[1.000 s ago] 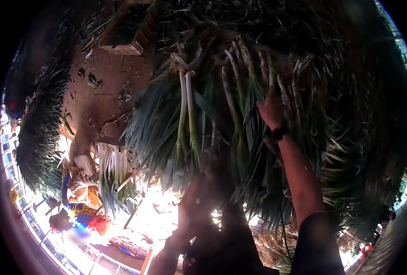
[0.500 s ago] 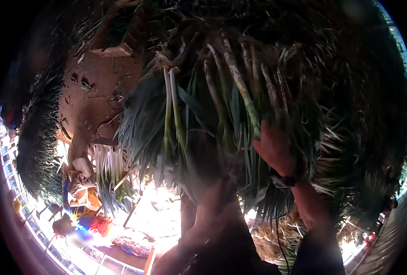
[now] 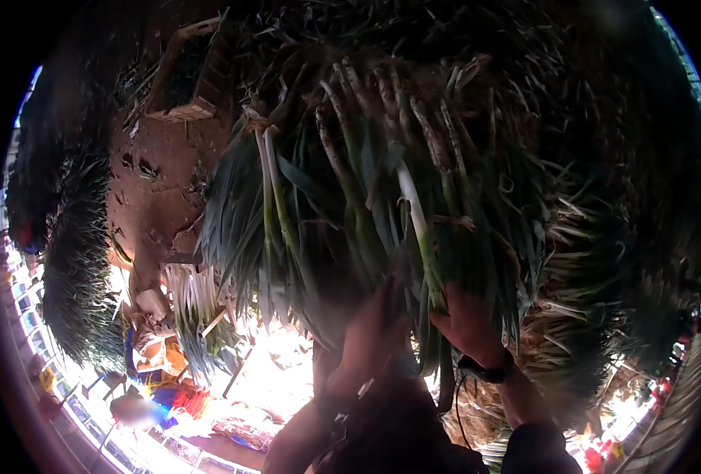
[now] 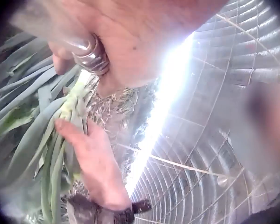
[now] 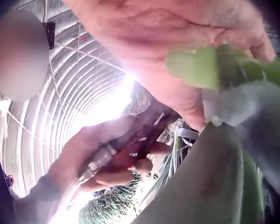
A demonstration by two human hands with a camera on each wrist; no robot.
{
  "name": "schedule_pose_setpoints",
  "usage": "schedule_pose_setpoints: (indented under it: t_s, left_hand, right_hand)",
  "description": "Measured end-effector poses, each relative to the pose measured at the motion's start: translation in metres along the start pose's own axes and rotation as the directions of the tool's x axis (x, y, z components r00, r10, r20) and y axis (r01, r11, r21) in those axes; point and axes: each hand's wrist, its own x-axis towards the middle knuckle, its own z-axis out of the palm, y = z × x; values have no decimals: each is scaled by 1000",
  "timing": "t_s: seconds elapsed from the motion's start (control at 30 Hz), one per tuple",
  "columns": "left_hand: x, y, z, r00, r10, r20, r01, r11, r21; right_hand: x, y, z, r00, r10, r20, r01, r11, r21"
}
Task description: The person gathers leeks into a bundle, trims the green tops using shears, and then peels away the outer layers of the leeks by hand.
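Right hand [image 3: 471, 325]: grip curled round the green part of 1 leek [image 3: 418, 213], its white shaft towards 11 o'clock. Left hand [image 3: 369, 330], at 9 o'clock, grips a metal-fitted tool [image 5: 101, 157]. At 10 o'clock lie 2 pale leeks [image 3: 268, 170]; beyond, a crate [image 3: 184, 113].

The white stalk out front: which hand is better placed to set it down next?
Probably the right hand: it grips the stalk by its green part, while the left hand holds a metal fitting.

Leeks [image 3: 335, 156] atop a leafy heap [image 3: 236, 201]
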Motion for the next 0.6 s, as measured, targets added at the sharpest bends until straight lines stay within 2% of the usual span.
schedule_pose_setpoints:
  t_s: [0.03,0.1,0.13,0.2,0.23,0.27,0.3,0.37,0.4,0.43,0.47,0.5,0.57,0.6]
  left_hand:
    - [14,-11,6,1000,22,-17,-22,1000,-15]
    - [37,-19,9,999,40,-33,-40,999,-26]
    - [54,-14,7,998,-58,-8,57,994,-89]
    - [85,-7,0,989,-148,21,149,977,-150]
    - [97,-7,-6,985,-167,32,170,975,-141]
    - [101,-9,-9,981,-189,43,193,972,-131]
    - [97,-11,-11,980,-191,45,196,972,-129]
    - [81,-5,-13,999,-10,-54,-3,970,-242]
    - [67,2,-17,999,-13,-47,1,971,-238]
    - [46,25,-26,980,-189,70,201,947,-250]
    - [24,35,-30,913,-361,189,400,885,-237]
    - [0,20,-24,909,-367,197,407,883,-233]
    - [-43,-17,-11,968,-224,116,220,974,47]
    - [-50,-15,-12,967,-226,116,222,974,49]
  right_hand:
    - [-4,7,2,1000,-1,-4,1,1000,3]
    - [-8,28,12,1000,20,-1,-20,989,149]
    - [-8,43,17,1000,22,-2,-21,988,152]
    - [-5,67,24,999,7,46,-28,877,481]
    - [-5,67,18,999,6,45,-27,876,481]
    - [-4,63,7,993,27,111,-88,800,593]
    - [-5,63,1,983,40,180,-155,707,690]
    - [-10,87,12,982,69,176,-173,705,687]
    - [-12,98,22,980,99,173,-191,703,685]
    - [-12,101,28,978,106,180,-203,696,689]
    - [-12,104,32,957,142,254,-289,571,769]
    - [-10,106,32,933,163,321,-360,436,825]
    - [-5,94,28,930,177,321,-367,448,815]
    - [-3,84,27,929,183,322,-371,465,804]
